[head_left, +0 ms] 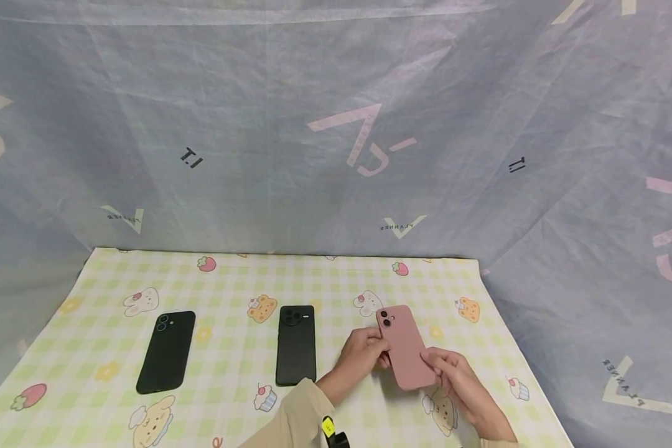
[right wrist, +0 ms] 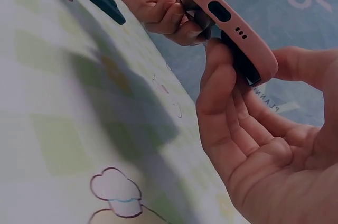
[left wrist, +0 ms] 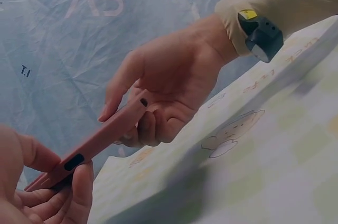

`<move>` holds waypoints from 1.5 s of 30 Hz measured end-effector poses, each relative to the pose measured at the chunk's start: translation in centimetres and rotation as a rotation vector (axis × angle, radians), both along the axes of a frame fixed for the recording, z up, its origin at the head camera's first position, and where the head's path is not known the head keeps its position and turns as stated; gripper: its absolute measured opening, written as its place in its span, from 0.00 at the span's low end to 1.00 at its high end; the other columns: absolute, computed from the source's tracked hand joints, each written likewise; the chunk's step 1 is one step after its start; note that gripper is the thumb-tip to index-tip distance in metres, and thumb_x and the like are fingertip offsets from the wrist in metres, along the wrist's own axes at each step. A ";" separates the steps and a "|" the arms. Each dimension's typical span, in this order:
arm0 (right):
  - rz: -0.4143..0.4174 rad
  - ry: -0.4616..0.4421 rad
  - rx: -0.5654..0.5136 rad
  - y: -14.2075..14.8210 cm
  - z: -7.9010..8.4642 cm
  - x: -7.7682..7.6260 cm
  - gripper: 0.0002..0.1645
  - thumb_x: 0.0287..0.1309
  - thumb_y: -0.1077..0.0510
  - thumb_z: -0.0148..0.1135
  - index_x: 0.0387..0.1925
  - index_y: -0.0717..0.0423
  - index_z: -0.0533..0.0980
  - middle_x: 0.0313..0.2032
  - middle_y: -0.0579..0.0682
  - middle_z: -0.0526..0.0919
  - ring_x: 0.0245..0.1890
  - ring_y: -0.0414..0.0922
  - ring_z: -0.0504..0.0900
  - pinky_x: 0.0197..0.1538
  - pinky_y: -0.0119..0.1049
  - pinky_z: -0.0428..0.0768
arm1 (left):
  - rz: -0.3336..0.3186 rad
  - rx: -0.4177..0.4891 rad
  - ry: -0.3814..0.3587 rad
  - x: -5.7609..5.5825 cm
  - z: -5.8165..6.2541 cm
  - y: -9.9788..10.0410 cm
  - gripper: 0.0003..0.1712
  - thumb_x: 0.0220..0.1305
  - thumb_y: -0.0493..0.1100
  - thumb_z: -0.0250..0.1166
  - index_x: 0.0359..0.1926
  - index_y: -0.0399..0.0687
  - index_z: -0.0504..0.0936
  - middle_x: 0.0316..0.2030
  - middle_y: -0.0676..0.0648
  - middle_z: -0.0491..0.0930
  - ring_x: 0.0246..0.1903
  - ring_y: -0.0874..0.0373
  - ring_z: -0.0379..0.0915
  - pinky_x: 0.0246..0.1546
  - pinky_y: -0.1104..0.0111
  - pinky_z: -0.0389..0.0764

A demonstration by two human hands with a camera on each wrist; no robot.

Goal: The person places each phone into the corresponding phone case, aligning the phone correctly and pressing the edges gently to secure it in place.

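Observation:
A pink phone case (head_left: 407,348) is held up off the table, its camera cutouts at the upper left. My left hand (head_left: 364,351) pinches its left edge between thumb and fingers. At the lower right edge, my right hand (head_left: 453,373) grips it with the thumb on the back and curled fingers beneath. Something dark and glossy shows inside the pink case (right wrist: 259,49) in the right wrist view, along with the bottom port and speaker holes. In the left wrist view, both the left hand (left wrist: 37,182) and the right hand (left wrist: 163,86) hold opposite ends of it.
Left of the hands lies a black phone (head_left: 295,345), back up. Farther left is another black phone (head_left: 166,351), slightly tilted. Under them spreads a green checked tablecloth (head_left: 229,354) with cartoon prints. A grey-blue curtain (head_left: 257,155) hangs behind and at the sides.

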State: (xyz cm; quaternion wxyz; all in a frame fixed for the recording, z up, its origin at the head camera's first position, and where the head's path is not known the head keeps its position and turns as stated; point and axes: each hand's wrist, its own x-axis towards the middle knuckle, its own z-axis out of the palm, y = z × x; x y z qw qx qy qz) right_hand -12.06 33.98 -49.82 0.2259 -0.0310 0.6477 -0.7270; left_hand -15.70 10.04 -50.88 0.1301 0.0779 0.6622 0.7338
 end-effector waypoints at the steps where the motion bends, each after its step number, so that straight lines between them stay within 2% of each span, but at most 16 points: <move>1: -0.007 0.006 0.004 0.0 0.0 -0.2 0.17 0.85 0.55 0.50 0.51 0.53 0.85 0.35 0.40 0.88 0.35 0.32 0.83 0.41 0.25 0.82 | -0.002 -0.004 0.001 -0.1 0.1 0.0 0.06 0.67 0.33 0.65 0.39 0.32 0.86 0.24 0.41 0.86 0.21 0.61 0.77 0.29 0.68 0.84; 7: -0.042 0.044 0.022 -0.2 -0.1 -1.4 0.15 0.85 0.55 0.52 0.54 0.56 0.84 0.38 0.42 0.88 0.38 0.35 0.86 0.44 0.29 0.85 | -0.010 -0.016 0.005 -0.7 0.3 -0.1 0.06 0.68 0.33 0.65 0.39 0.32 0.87 0.25 0.39 0.87 0.21 0.61 0.77 0.30 0.66 0.84; 12: -0.071 0.069 0.056 0.1 0.0 -2.7 0.13 0.83 0.55 0.55 0.52 0.56 0.84 0.38 0.42 0.88 0.37 0.35 0.86 0.41 0.28 0.85 | -0.009 -0.034 0.007 -1.3 0.6 0.2 0.06 0.66 0.33 0.65 0.39 0.33 0.87 0.24 0.43 0.86 0.21 0.62 0.77 0.32 0.62 0.87; 16: -0.087 0.074 0.117 0.4 0.2 -3.4 0.13 0.83 0.56 0.57 0.52 0.58 0.84 0.40 0.42 0.88 0.39 0.35 0.86 0.43 0.29 0.86 | 0.023 -0.071 0.002 -1.8 0.6 0.9 0.05 0.64 0.34 0.66 0.38 0.37 0.87 0.22 0.48 0.86 0.20 0.63 0.77 0.30 0.63 0.86; 23: -0.249 0.049 0.304 0.4 -0.1 -4.3 0.15 0.79 0.58 0.60 0.53 0.67 0.83 0.37 0.43 0.88 0.36 0.35 0.82 0.43 0.27 0.83 | 0.097 -0.128 0.031 -2.8 -0.9 2.4 0.06 0.62 0.34 0.67 0.38 0.42 0.89 0.22 0.54 0.84 0.21 0.64 0.78 0.25 0.75 0.77; 26: -0.284 0.053 0.348 0.5 -0.4 -4.6 0.16 0.78 0.58 0.61 0.53 0.68 0.83 0.36 0.43 0.88 0.37 0.36 0.82 0.43 0.27 0.82 | 0.112 -0.181 0.040 -3.0 -1.1 2.7 0.05 0.60 0.35 0.70 0.38 0.43 0.89 0.23 0.55 0.85 0.23 0.65 0.79 0.26 0.74 0.79; 32: -0.316 0.038 0.412 0.4 -0.8 -5.0 0.18 0.74 0.58 0.67 0.56 0.69 0.81 0.38 0.46 0.91 0.37 0.38 0.86 0.42 0.31 0.84 | 0.127 -0.262 0.065 -3.2 -1.5 3.1 0.13 0.58 0.35 0.75 0.45 0.43 0.88 0.30 0.56 0.84 0.29 0.67 0.79 0.33 0.73 0.82; 36: -0.324 0.040 0.463 0.1 -0.9 -5.0 0.21 0.73 0.59 0.69 0.59 0.70 0.80 0.41 0.49 0.91 0.39 0.38 0.87 0.43 0.31 0.85 | 0.121 -0.305 0.068 -3.1 -1.8 3.2 0.17 0.57 0.33 0.75 0.49 0.43 0.87 0.31 0.57 0.83 0.30 0.68 0.78 0.33 0.74 0.82; 41: -0.330 0.113 0.526 -0.3 -1.0 -5.0 0.22 0.72 0.62 0.68 0.60 0.74 0.79 0.42 0.53 0.90 0.39 0.38 0.87 0.41 0.31 0.86 | 0.105 -0.341 0.117 -2.8 -1.9 3.3 0.22 0.57 0.33 0.76 0.54 0.41 0.87 0.33 0.56 0.84 0.30 0.68 0.78 0.34 0.73 0.82; 45: -0.343 0.153 0.597 -0.6 -1.2 -5.0 0.20 0.71 0.64 0.69 0.59 0.73 0.81 0.41 0.54 0.90 0.38 0.39 0.86 0.40 0.30 0.84 | 0.113 -0.406 0.166 -2.5 -2.0 3.4 0.29 0.56 0.34 0.78 0.60 0.36 0.85 0.39 0.52 0.81 0.34 0.65 0.76 0.36 0.71 0.82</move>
